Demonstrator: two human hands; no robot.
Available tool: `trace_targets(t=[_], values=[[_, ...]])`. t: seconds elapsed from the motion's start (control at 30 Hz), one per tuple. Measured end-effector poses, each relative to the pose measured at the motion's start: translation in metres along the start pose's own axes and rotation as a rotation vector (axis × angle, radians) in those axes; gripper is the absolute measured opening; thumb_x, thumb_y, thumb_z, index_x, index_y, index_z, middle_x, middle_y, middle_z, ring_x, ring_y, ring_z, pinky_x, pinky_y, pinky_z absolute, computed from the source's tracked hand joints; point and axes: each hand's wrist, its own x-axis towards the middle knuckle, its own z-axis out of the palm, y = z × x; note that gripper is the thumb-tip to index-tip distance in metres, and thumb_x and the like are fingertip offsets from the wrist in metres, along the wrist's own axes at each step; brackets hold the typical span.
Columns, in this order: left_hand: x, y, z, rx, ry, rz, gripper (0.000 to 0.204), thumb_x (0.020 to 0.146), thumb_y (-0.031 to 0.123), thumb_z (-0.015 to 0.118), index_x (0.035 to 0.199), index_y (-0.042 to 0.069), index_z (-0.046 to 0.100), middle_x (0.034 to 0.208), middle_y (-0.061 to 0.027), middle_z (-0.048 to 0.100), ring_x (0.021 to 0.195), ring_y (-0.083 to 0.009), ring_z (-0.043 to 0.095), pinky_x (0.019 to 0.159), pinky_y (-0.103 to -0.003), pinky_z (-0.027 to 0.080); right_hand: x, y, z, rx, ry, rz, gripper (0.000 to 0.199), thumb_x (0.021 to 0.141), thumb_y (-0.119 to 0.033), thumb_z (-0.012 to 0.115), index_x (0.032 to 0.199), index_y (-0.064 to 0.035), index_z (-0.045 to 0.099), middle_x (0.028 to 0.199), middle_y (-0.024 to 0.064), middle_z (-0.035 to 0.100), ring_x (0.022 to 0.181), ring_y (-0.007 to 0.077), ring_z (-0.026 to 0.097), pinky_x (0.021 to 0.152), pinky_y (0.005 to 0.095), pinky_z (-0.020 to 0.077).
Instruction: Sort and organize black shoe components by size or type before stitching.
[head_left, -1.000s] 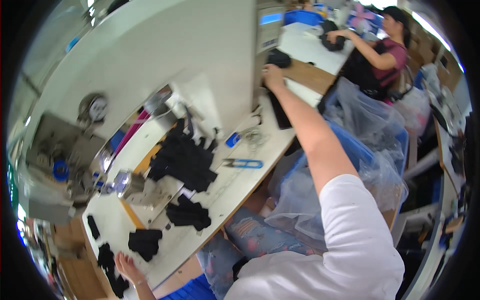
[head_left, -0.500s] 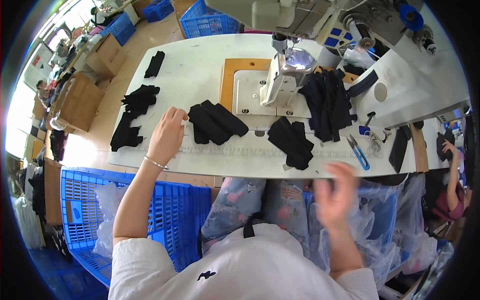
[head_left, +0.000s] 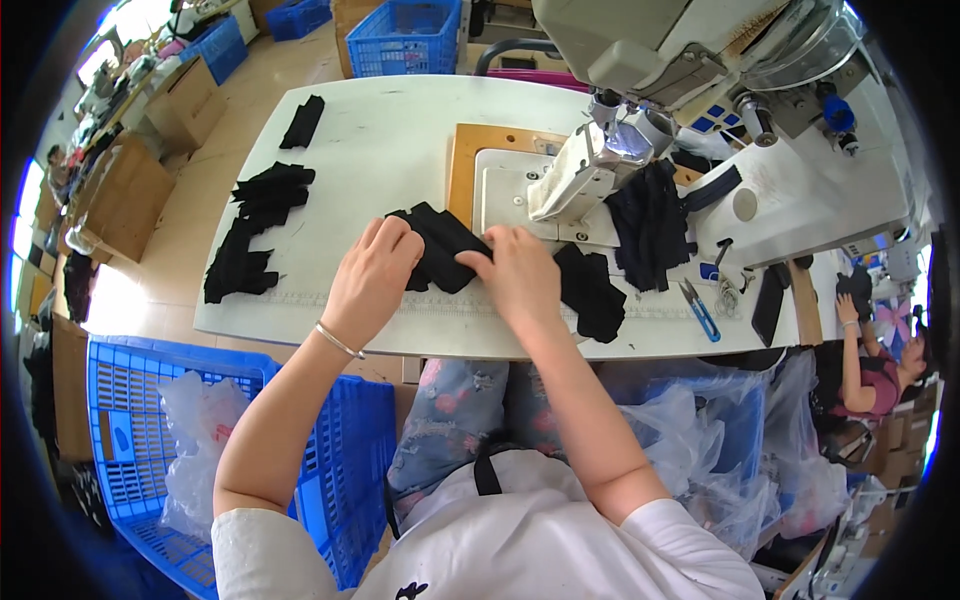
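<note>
In the middle of the white sewing table lies a small pile of black fabric pieces (head_left: 443, 245). My left hand (head_left: 378, 275) is closed, its fingers curled on the pile's left end; the fingertips are partly hidden. At the right end, my right hand (head_left: 522, 277) touches the cloth, thumb stretched out and apart from the bent fingers. Just right of that hand sits another black fabric pile (head_left: 592, 293). Behind both hands stands the sewing machine's white arm (head_left: 575, 185) on its metal plate, with a larger heap of black fabric strips (head_left: 648, 225) against it.
Black fabric bundles (head_left: 272, 192) line the table's left side. Blue-handled thread snips (head_left: 702, 312) and a black flat object (head_left: 768, 305) lie at right. A blue crate (head_left: 330, 470) stands left of my legs, plastic bags (head_left: 700, 460) to the right. A co-worker (head_left: 870, 380) sits far right.
My right hand has come up from the table's front edge to the middle pile's right end. My left hand has moved slightly right and down onto the pile's left end.
</note>
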Motion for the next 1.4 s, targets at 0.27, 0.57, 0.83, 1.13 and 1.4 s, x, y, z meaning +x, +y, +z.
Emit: trace_targets(t=[0.27, 0.57, 0.83, 1.13, 1.4], values=[[0.001, -0.009, -0.004, -0.01, 0.001, 0.121, 0.031, 0.071, 0.0, 0.067, 0.101, 0.005, 0.061, 0.113, -0.0037, 0.059, 0.108, -0.0236, 0.053, 0.095, -0.037, 0.042, 0.003, -0.01, 0.004, 0.12, -0.038, 0.024, 0.031, 0.077, -0.02, 0.075, 0.1, -0.0054, 0.06, 0.09, 0.0117, 0.063, 0.088, 0.0301, 0.063, 0.074, 0.0396, 0.0513], [0.005, -0.014, 0.005, 0.081, 0.035, 0.201, 0.034, 0.07, 0.008, 0.071, 0.102, 0.008, 0.063, 0.103, -0.0028, 0.06, 0.106, -0.0217, 0.054, 0.096, -0.036, 0.041, 0.007, -0.019, -0.004, 0.022, 0.08, -0.21, 0.017, 0.086, -0.014, 0.063, 0.1, -0.0036, 0.06, 0.079, 0.0126, 0.064, 0.077, 0.0319, 0.063, 0.069, 0.0427, 0.0493], [0.009, -0.013, 0.011, -0.118, 0.12, 0.026, 0.029, 0.071, 0.007, 0.072, 0.096, 0.005, 0.057, 0.1, -0.0072, 0.059, 0.1, -0.0279, 0.056, 0.09, -0.038, 0.045, -0.009, -0.021, 0.012, -0.025, 0.067, -0.39, 0.048, 0.077, -0.023, 0.072, 0.114, 0.0028, 0.054, 0.095, 0.0136, 0.061, 0.094, 0.029, 0.059, 0.076, 0.0386, 0.052], [-0.001, 0.015, -0.004, -0.908, 0.131, -0.565, 0.012, 0.09, 0.01, 0.062, 0.095, 0.0, 0.059, 0.088, -0.0083, 0.062, 0.085, -0.0184, 0.062, 0.078, -0.033, 0.051, 0.008, 0.002, -0.005, 0.378, -0.027, -0.036, 0.035, 0.081, -0.017, 0.066, 0.108, 0.0046, 0.061, 0.087, 0.0194, 0.066, 0.079, 0.0288, 0.066, 0.072, 0.0383, 0.0512], [-0.009, 0.052, 0.007, -1.668, -0.146, -0.643, 0.037, 0.1, 0.027, 0.051, 0.126, 0.001, 0.045, 0.12, -0.0073, 0.054, 0.112, -0.0121, 0.052, 0.092, -0.032, 0.049, -0.048, -0.019, -0.009, 0.453, 0.118, -0.181, 0.053, 0.081, -0.016, 0.07, 0.128, 0.002, 0.052, 0.101, 0.0199, 0.061, 0.089, 0.0325, 0.061, 0.078, 0.0372, 0.0493]])
